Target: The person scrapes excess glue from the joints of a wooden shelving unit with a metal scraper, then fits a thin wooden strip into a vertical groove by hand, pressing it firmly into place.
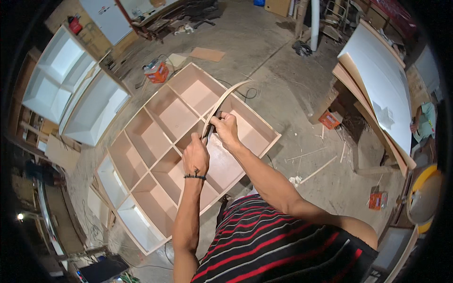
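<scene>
A thin, pale wooden-looking strip (228, 93) bends in an arc over the cabinet, its free end pointing to the far right. My right hand (225, 129) pinches it near the middle. Just below, my left hand (195, 153), with a dark beaded bracelet at the wrist, is closed around its lower part. Something dark and narrow shows between the hands, mostly hidden by fingers; I cannot tell its kind. Beneath both hands lies a large wooden cabinet frame (150, 166), divided into several open compartments. Most have pinkish-brown insides; two at the near left are white.
White-lined cabinets (71, 80) stand at the far left. An orange box (157, 72) sits beyond the frame. On the right, a white sheet (377, 89) rests on a wooden stand. Wood scraps (319, 170) and cables litter the concrete floor. Another person's arm (415, 123) shows at the right rim.
</scene>
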### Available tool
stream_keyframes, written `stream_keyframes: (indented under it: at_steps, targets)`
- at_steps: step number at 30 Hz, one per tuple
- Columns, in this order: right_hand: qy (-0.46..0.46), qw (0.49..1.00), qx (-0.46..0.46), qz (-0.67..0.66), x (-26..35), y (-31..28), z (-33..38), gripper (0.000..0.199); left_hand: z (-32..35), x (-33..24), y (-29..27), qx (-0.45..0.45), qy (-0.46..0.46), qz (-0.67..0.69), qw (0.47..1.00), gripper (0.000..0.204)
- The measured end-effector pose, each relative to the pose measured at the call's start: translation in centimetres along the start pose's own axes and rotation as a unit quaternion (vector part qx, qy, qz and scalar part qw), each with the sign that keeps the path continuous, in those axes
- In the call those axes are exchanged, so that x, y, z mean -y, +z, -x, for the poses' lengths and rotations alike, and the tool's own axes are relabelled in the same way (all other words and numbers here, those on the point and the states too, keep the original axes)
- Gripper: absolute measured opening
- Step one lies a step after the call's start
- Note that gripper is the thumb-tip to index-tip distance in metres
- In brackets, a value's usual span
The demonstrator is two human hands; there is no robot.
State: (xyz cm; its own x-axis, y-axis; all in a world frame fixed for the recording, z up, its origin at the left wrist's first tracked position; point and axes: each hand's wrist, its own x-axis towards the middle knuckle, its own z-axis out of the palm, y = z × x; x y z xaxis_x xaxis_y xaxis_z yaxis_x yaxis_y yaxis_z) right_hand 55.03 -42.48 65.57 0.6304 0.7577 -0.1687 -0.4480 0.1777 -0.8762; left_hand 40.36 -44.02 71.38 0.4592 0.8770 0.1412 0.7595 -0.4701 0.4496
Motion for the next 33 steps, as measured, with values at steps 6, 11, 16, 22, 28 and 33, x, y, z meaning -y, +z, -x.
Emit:
stream_keyframes:
  at_steps: [6,11,16,22,28,33]
  targets:
    - [-0.025,0.989,-0.142,-0.03,0.9,-11.1,-5.7,0.015,6.7,3.1,4.3,0.051,0.008,0.052,0.997,0.02]
    - [-0.018,0.97,-0.236,-0.05,0.6,-19.6,-7.2,0.016,11.1,3.8,3.2,0.102,-0.059,0.182,0.976,0.016]
    - [-0.006,0.944,-0.329,-0.035,2.5,-25.4,-9.2,0.02,15.7,7.2,1.1,0.121,-0.133,0.34,0.923,0.015]
    - [0.007,0.963,-0.269,0.021,8.0,-35.6,-12.6,0.056,15.8,9.0,-2.2,0.125,-0.222,0.5,0.828,0.015]
    - [0.247,0.95,-0.071,0.179,7.4,-27.0,-5.7,0.101,7.9,4.5,-7.6,-0.002,-0.198,0.471,0.86,0.018]
    - [0.092,0.92,0.32,0.207,6.7,-8.5,6.6,0.041,-1.3,-1.4,-6.4,-0.11,-0.012,0.525,0.844,0.02]
